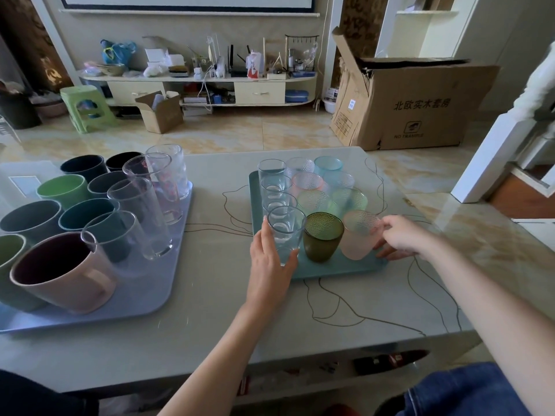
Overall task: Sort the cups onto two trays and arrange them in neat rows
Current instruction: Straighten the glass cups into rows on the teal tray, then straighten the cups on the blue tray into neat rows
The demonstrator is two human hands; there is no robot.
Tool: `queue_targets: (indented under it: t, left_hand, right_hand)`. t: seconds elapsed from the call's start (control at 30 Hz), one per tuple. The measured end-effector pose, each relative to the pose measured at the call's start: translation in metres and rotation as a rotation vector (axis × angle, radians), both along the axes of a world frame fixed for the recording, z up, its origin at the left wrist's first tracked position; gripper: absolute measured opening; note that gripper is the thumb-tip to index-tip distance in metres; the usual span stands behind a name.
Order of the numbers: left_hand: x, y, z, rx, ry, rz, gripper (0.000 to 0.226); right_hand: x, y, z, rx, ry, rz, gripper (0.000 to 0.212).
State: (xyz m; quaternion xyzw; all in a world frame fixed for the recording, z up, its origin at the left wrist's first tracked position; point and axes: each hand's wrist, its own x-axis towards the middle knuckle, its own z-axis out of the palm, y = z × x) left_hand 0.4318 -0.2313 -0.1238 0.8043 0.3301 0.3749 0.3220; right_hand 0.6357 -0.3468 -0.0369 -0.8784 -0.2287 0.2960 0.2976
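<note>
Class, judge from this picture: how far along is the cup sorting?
Nearly done. Mugs and tall glasses stand in rows on the blue tray. On the teal tray, the left hand holds a clear glass and the right hand a pink cup. Only the front row needs straightening.

Landmark: large carton [411, 103], printed lettering, standing on tiled floor [240, 130] with top flaps open. Left of the carton, a low cabinet [198, 85] against the wall, its top crowded with small items; blue bag [115, 52] at its far left end. Small open box [160, 111] on the floor in front of the cabinet. Green stool [85, 108] farther left. Table [210, 310] nearer than the carton, pale top with thin line pattern.
</note>
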Motion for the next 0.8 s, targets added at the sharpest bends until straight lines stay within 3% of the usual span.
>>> queue_targets:
  t: [0.5, 0.67, 0.8]
  left_hand:
    - [0.001, 0.000, -0.005, 0.055, 0.013, 0.058, 0.086]
    - [-0.029, -0.007, 0.006, 0.039, -0.005, 0.053, 0.084]
    - [-0.088, 0.002, 0.030, 0.344, -0.058, 0.068, 0.042]
  right_hand:
    - [-0.007, -0.001, 0.002, -0.061, -0.075, 0.014, 0.034]
    - [-0.026, -0.008, 0.029, -0.238, -0.586, 0.032, 0.032]
    - [-0.077, 0.007, 0.057, 0.120, -0.920, 0.026, 0.013]
